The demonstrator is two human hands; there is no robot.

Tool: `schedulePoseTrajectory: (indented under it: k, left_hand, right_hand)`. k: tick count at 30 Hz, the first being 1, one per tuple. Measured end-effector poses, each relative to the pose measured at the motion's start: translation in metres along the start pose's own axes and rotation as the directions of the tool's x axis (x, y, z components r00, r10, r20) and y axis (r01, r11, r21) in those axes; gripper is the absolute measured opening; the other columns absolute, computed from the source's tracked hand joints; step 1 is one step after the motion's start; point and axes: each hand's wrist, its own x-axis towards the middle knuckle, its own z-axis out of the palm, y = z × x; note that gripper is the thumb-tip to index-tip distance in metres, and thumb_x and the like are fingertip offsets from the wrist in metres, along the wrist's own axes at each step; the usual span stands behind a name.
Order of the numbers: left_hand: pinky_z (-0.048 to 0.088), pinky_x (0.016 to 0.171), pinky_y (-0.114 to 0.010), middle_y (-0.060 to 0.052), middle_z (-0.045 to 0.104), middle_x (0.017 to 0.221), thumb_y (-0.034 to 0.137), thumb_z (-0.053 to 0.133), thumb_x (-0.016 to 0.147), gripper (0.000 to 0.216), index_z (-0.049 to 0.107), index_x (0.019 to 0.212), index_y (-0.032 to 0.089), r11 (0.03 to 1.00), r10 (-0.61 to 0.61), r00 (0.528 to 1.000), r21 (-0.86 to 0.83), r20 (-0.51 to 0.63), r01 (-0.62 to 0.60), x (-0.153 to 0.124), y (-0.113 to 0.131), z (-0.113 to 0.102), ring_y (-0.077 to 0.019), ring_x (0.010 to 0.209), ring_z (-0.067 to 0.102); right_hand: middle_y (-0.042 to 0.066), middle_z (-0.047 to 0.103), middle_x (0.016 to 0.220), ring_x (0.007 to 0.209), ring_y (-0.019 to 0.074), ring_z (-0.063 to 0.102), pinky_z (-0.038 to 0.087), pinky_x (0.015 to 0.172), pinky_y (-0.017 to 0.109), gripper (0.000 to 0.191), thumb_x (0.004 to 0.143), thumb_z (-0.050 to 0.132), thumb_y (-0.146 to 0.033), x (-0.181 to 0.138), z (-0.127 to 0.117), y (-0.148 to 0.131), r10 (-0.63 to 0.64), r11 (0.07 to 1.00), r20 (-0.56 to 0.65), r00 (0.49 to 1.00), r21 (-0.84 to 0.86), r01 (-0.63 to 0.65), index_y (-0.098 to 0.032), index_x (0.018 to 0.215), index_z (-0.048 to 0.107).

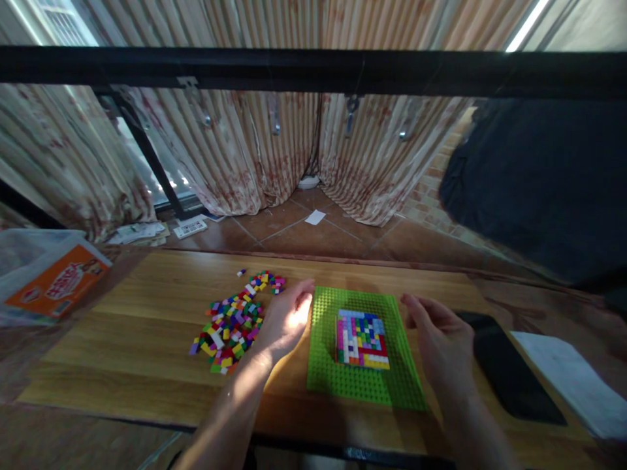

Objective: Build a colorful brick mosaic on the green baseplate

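A green studded baseplate [343, 388] lies on the wooden table, bearing a roughly square block of many-coloured toy bricks [362, 339] near its middle. My left hand [289, 316] is at the plate's upper left edge, its fingers loosely bent with a gap to the thumb and nothing visible in them. Beside the right edge, my right hand [441, 336] has its fingers curled in against the thumb; whatever they may hold is hidden. Whether either hand touches the plate is unclear. A pile of loose small bricks [238, 323] spreads left of my left hand.
On the table's right lie a black flat device [512, 369] and a white sheet [573, 382]. A clear plastic tub [39, 245] with an orange label stands at far left. A dark bar [313, 70] crosses above; curtains [235, 150] hang behind the table [122, 326].
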Motion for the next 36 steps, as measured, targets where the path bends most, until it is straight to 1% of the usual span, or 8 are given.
schedulePoseTrajectory:
  k: [2, 4, 6, 7, 9, 15, 24, 36]
  left_hand:
    - [0.052, 0.090, -0.033, -0.008, 0.071, 0.108, 0.025, 0.048, 0.090, 0.031, 0.061, 0.117, 0.017, 1.000, 0.000, 0.993, -0.016, -0.121, -0.002, 0.004, -0.010, -0.015, -0.0189, 0.100, 0.066]
    - [0.053, 0.087, -0.032, -0.009, 0.072, 0.105, 0.025, 0.049, 0.089, 0.029, 0.062, 0.113, 0.016, 1.000, -0.011, 0.973, -0.010, -0.229, 0.009, 0.006, -0.017, -0.029, -0.0186, 0.096, 0.067]
    - [0.053, 0.085, -0.030, -0.009, 0.072, 0.103, 0.025, 0.050, 0.089, 0.027, 0.063, 0.111, 0.015, 1.000, -0.016, 0.957, -0.010, -0.291, 0.013, 0.004, -0.020, -0.039, -0.0182, 0.094, 0.068]
    - [0.053, 0.085, -0.030, -0.009, 0.072, 0.102, 0.025, 0.051, 0.088, 0.027, 0.063, 0.110, 0.015, 1.000, -0.013, 0.954, -0.017, -0.298, 0.008, 0.002, -0.021, -0.042, -0.0178, 0.093, 0.068]
    - [0.053, 0.084, -0.029, -0.008, 0.072, 0.100, 0.026, 0.051, 0.089, 0.027, 0.063, 0.110, 0.015, 1.000, -0.006, 0.956, -0.031, -0.293, -0.004, -0.001, -0.021, -0.047, -0.0170, 0.091, 0.068]
    - [0.053, 0.083, -0.029, -0.007, 0.073, 0.099, 0.021, 0.052, 0.087, 0.025, 0.063, 0.109, 0.016, 0.998, -0.004, 0.966, 0.067, -0.259, 0.022, -0.006, -0.022, -0.052, -0.0174, 0.091, 0.069]
    - [0.053, 0.081, -0.028, -0.007, 0.074, 0.099, 0.018, 0.051, 0.087, 0.026, 0.064, 0.109, 0.016, 0.986, 0.000, 0.977, 0.162, -0.211, 0.035, -0.007, -0.018, -0.059, -0.0173, 0.090, 0.069]
    - [0.053, 0.085, -0.032, -0.009, 0.073, 0.102, 0.018, 0.050, 0.087, 0.026, 0.065, 0.108, 0.015, 0.972, -0.019, 0.982, 0.228, -0.186, 0.062, -0.009, -0.021, -0.062, -0.0199, 0.092, 0.068]
  right_hand:
    - [0.000, 0.062, 0.066, 0.061, 0.0126, 0.057, 0.046, 0.057, 0.024, 0.019, 0.079, 0.066, -0.037, -0.020, 0.011, -0.011, -0.211, 0.977, -0.015, 0.977, -0.042, 0.211, -0.018, 0.077, 0.069]
    - [0.003, 0.068, 0.084, 0.076, 0.0148, 0.062, 0.050, 0.067, 0.025, 0.014, 0.085, 0.060, -0.030, -0.047, 0.026, -0.019, -0.354, 0.925, 0.235, 0.905, -0.053, 0.376, -0.021, 0.081, 0.069]
    - [0.003, 0.068, 0.092, 0.084, 0.0149, 0.064, 0.051, 0.073, 0.025, 0.013, 0.088, 0.056, -0.023, -0.075, 0.042, -0.022, -0.445, 0.850, 0.505, 0.739, -0.022, 0.526, -0.023, 0.090, 0.069]
    - [0.003, 0.068, 0.092, 0.083, 0.0141, 0.064, 0.051, 0.073, 0.025, 0.016, 0.090, 0.053, -0.019, -0.087, 0.050, -0.022, -0.473, 0.819, 0.574, 0.669, 0.006, 0.574, -0.024, 0.093, 0.068]
    - [0.003, 0.067, 0.090, 0.081, 0.0138, 0.063, 0.051, 0.071, 0.024, 0.022, 0.092, 0.046, -0.012, -0.102, 0.065, -0.016, -0.447, 0.798, 0.666, 0.597, -0.005, 0.603, -0.022, 0.096, 0.066]
    - [0.006, 0.066, 0.092, 0.083, 0.0176, 0.064, 0.050, 0.075, 0.029, 0.024, 0.092, 0.042, -0.008, -0.108, 0.089, 0.008, -0.361, 0.703, 0.712, 0.603, -0.217, 0.677, -0.019, 0.093, 0.062]
    - [0.008, 0.066, 0.098, 0.088, 0.0197, 0.063, 0.049, 0.076, 0.031, 0.021, 0.093, 0.043, -0.017, -0.112, 0.112, 0.013, -0.297, 0.662, 0.713, 0.635, -0.325, 0.675, -0.018, 0.098, 0.063]
    - [0.008, 0.066, 0.097, 0.085, 0.0195, 0.064, 0.050, 0.075, 0.031, 0.019, 0.092, 0.045, -0.021, -0.113, 0.110, 0.014, -0.354, 0.664, 0.694, 0.626, -0.285, 0.692, -0.019, 0.099, 0.062]
